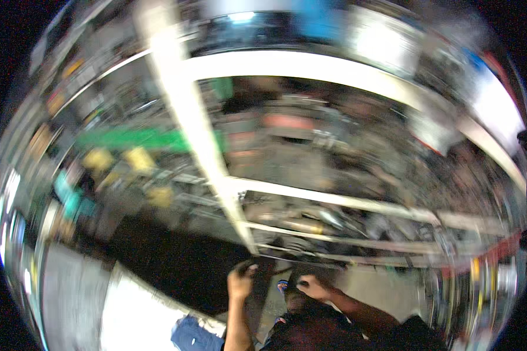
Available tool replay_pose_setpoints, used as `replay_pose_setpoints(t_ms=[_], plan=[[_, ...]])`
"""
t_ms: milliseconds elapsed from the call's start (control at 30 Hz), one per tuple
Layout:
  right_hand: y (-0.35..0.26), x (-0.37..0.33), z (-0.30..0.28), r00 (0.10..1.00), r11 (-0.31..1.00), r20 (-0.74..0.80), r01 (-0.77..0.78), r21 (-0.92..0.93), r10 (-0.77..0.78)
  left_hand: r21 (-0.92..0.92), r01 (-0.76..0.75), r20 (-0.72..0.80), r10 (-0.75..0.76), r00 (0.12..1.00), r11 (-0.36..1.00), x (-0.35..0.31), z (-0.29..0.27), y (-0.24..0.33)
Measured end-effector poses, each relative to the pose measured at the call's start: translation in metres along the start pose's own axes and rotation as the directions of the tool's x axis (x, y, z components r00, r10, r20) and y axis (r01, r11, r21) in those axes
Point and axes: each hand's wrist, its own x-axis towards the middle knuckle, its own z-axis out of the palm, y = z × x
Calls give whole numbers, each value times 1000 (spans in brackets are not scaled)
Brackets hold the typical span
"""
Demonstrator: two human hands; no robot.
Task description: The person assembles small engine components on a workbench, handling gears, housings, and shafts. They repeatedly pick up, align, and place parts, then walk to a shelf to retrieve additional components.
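Note:
Motion smears most of the picture. At the lower middle, my left hand [240, 282] is raised with its fingers curled, and a small dark shape shows at the fingertips. A little to its right, my right hand [316, 288] is closed as well, with a dark spot at its thumb and fingers. What either hand holds is too blurred to name. The two hands are apart, just in front of the foot of a pale upright post [202, 134] belonging to a rack.
Pale shelf beams [334, 196] run right from the post, with cluttered, blurred parts on the shelves. A green bar [140, 139] and several yellow pieces [137, 159] are at the left. Dark floor [164, 257] lies left of my hands, beside a bright white patch [140, 310]. Blue cloth [194, 334] is below.

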Motion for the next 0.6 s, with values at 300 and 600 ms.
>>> replay_pose_setpoints(t_ms=[300, 600], plan=[[-166, 252, 46, 803, 900, 594, 292, -323, -48, -130, 62, -535, -122, 836, 990, 9, -76, 64], [-184, 421, 113, 726, 861, 685, 307, -406, 64, -579, -78, -673, -422, 607, 812, 38, -158, 57]])
